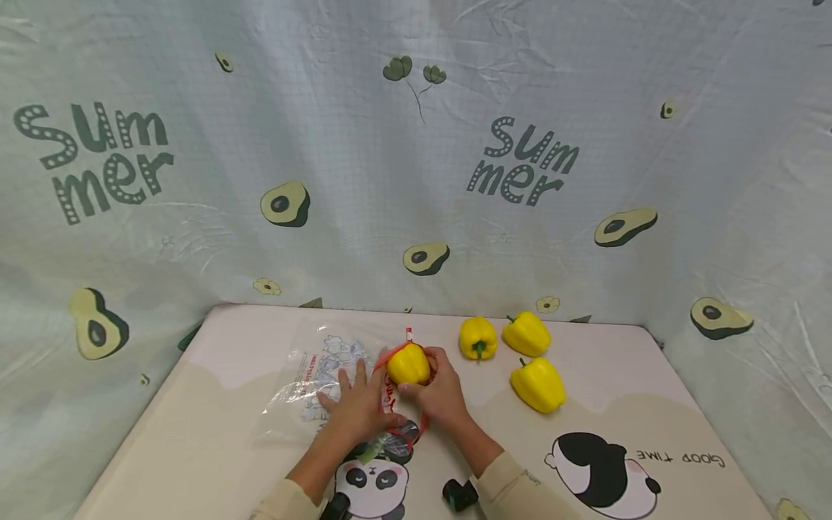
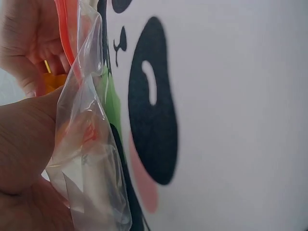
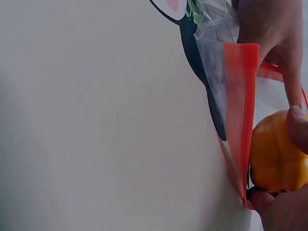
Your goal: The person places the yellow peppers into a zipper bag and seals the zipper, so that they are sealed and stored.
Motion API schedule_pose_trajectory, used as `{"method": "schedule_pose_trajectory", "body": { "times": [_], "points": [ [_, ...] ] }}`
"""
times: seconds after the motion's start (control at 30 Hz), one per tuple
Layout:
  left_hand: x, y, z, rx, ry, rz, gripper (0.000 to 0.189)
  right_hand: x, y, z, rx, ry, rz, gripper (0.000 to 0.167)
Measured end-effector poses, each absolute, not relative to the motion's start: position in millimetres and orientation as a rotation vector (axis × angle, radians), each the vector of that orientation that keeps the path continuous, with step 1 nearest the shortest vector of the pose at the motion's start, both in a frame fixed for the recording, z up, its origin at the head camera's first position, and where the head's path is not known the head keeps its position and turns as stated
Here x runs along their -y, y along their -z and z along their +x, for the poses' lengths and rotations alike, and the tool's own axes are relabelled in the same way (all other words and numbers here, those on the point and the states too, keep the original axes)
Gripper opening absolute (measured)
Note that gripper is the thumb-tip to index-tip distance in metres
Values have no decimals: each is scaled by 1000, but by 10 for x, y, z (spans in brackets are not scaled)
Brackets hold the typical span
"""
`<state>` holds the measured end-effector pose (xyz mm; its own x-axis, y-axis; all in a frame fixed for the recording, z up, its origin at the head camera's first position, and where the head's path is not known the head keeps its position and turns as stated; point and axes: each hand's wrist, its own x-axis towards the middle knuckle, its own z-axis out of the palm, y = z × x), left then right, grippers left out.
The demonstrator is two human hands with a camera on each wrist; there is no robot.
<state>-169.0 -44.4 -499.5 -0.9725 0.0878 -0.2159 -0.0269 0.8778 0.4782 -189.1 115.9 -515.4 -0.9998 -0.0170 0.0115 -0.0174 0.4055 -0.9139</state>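
Note:
A yellow bell pepper (image 1: pixel 408 363) sits at the mouth of a clear plastic zip bag (image 1: pixel 282 404) with a red edge. My right hand (image 1: pixel 445 393) grips this pepper from the right, fingers and thumb curled against its side. My left hand (image 1: pixel 356 412) lies over the bag with fingers spread and the thumb pointing right, near the red-edged opening. In the right wrist view, the bell pepper (image 3: pixel 279 154) is inside the red rim (image 3: pixel 248 110), and a left finger reaches toward it. Clear plastic (image 2: pixel 96 159) touches the left thumb in the left wrist view.
Three more yellow bell peppers, one nearer (image 1: pixel 538 385) and two behind (image 1: pixel 477 338) (image 1: pixel 526 334), lie to the right. A small black object (image 1: pixel 459 495) is by the right wrist. Printed curtains (image 1: pixel 364 180) hang behind the pale table (image 1: pixel 208 448).

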Motion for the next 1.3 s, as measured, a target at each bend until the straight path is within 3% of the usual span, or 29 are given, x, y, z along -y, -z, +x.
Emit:
{"method": "schedule_pose_trajectory", "body": {
  "times": [0.43,0.7,1.0,1.3],
  "points": [
    [511,4986,-1697,-2803,-765,34,113,-1102,5086,-1944,2835,-1594,104,78],
    [506,4959,-1704,-2808,-776,37,105,-1138,5094,-1970,2783,-1673,82,59],
    [472,4980,-1714,-2814,-810,46,104,-1106,5111,-1995,2826,-1600,52,66],
    [445,4975,-1712,-2816,-810,47,104,-1109,5056,-1981,2786,-1636,30,55]
  ]
}}
